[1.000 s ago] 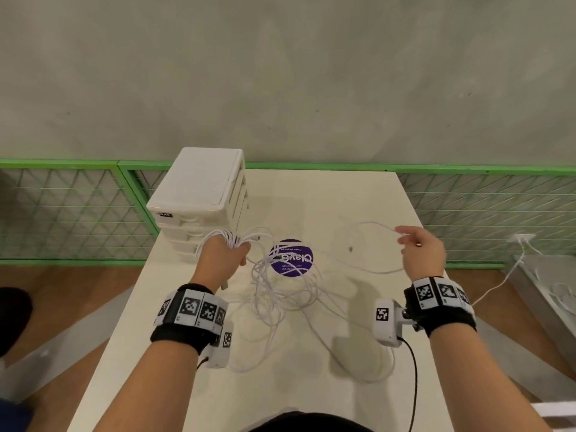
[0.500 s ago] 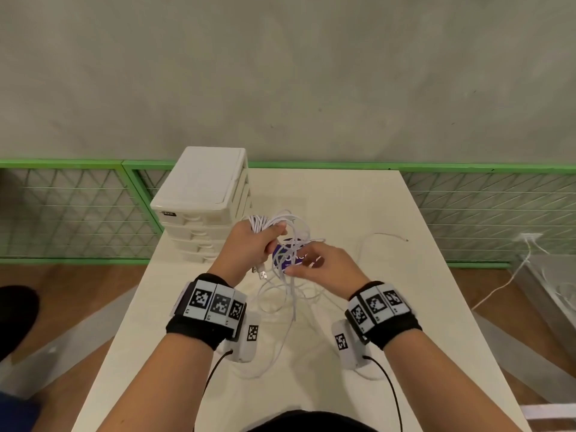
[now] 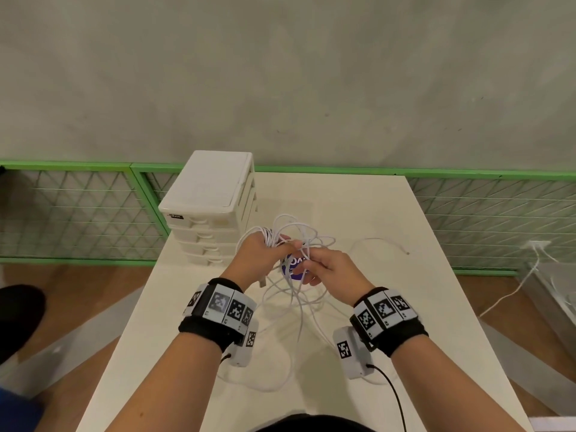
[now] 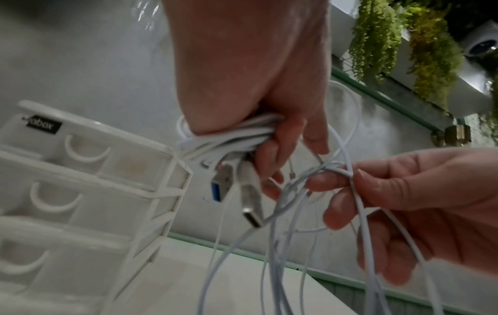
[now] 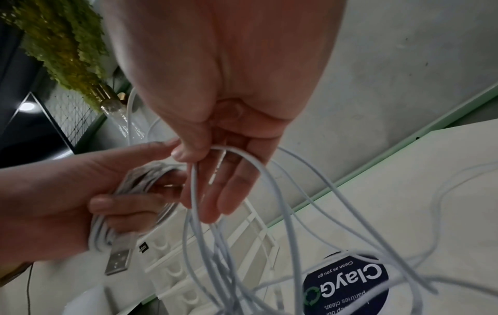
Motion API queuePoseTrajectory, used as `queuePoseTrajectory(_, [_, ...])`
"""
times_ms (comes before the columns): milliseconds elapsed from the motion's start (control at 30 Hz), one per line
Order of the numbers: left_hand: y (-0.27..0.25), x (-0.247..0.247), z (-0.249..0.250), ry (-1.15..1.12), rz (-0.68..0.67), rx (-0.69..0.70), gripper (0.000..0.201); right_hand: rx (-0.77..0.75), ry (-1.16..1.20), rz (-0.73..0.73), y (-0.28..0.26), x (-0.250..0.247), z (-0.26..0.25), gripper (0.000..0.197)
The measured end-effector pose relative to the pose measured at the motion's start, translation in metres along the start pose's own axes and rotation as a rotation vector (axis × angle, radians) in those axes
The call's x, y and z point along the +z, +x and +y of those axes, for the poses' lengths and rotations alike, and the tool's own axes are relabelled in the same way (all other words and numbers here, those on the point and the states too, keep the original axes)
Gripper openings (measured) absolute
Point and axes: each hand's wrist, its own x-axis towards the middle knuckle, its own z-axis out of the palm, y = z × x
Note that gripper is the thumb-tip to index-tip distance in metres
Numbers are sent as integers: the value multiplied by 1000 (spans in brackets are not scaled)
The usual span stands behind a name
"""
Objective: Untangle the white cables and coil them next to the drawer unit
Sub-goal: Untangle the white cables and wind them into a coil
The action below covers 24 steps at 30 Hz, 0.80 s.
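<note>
White cables [image 3: 299, 310], white drawer unit [image 3: 212, 207], apparently purple sticker [image 3: 291, 268], green-framed mesh [image 3: 78, 213].

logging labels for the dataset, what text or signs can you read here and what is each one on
"ClayG", partly covered by cables: large white letters on the round purple sticker on the table.
"Clean as you go": small line on that sticker.
"pantries clean": lower line there; the lines under it are cut off.
Black label on the drawer unit: too blurred to read.
Wristband squares: coded patterns, no words.

Your right hand [image 3: 324, 267] has come in from the right to the white cables [image 3: 282, 238], bunched beside the drawer unit [image 3: 212, 210].
</note>
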Motion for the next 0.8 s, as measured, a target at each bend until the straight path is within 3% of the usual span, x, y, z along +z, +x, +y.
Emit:
queuePoseTrajectory(100, [1,3,-1,-19,11,-1,28,-7,-40,54,-1,-1,1,23])
queuePoseTrajectory(267, [5,1,-12,32,160,-76,43,-6,-144,274,4,-20,12,14])
queuePoseTrajectory(400, [7,-26,-21,-20,361,-171,38,62,58,580,1,-58,36,17])
queuePoseTrajectory(500, [7,-43,-29,-19,463,-208,40,221,90,776,-6,-90,68,21])
queuePoseTrajectory(567, [6,-45,-31,-35,495,-244,39,368,-8,814,-13,-102,84,24])
queuePoseTrajectory(667, [5,-37,-30,-45,466,-268,39,505,-373,675,-15,-98,88,31])
queuePoseTrajectory(700, [5,-33,-29,-45,446,-266,39,437,-453,656,-13,-91,84,32])
queuePoseTrajectory(767, [4,-23,-24,-53,407,-253,38,143,-501,644,-8,-71,69,31])
queuePoseTrajectory(800, [4,-18,-21,-60,393,-246,38,16,-481,565,-5,-59,57,31])
